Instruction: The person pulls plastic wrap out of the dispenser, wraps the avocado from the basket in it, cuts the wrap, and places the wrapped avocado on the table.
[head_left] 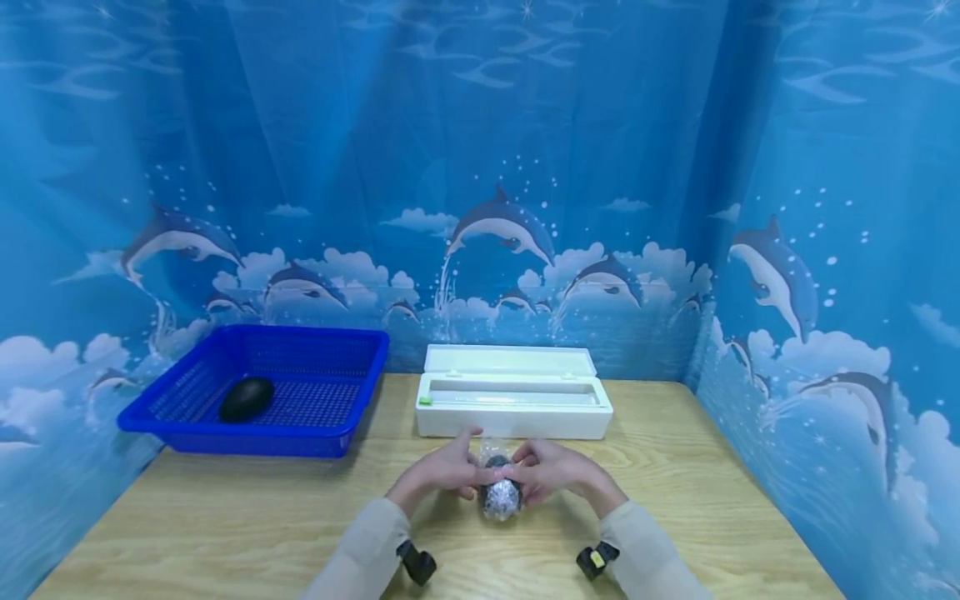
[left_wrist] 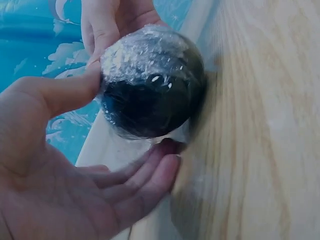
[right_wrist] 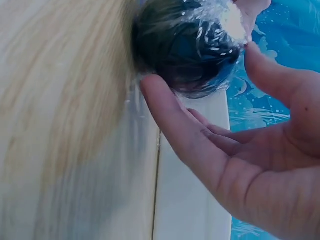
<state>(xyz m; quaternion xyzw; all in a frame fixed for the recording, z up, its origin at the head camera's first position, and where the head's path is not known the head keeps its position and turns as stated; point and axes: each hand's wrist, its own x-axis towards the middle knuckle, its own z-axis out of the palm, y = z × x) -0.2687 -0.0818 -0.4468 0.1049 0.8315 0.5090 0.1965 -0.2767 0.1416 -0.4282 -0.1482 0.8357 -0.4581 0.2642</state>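
A dark, rounded, avocado-like fruit is wrapped in crinkled, shiny cling film, close over the table in front of me. My left hand holds it from the left, its thumb on the film and its fingers bent beneath. From the right, my right hand holds it the same way, and the two thumbs meet on top in the head view. In the left wrist view the film lies bunched and whitish on one side of the fruit. Loose clear film sticks out beyond it towards the white box.
Right behind the hands stands an open white cling film box, its lid tilted back. A blue plastic basket at the left holds another dark oval fruit. The wooden table ends against a dolphin-print curtain.
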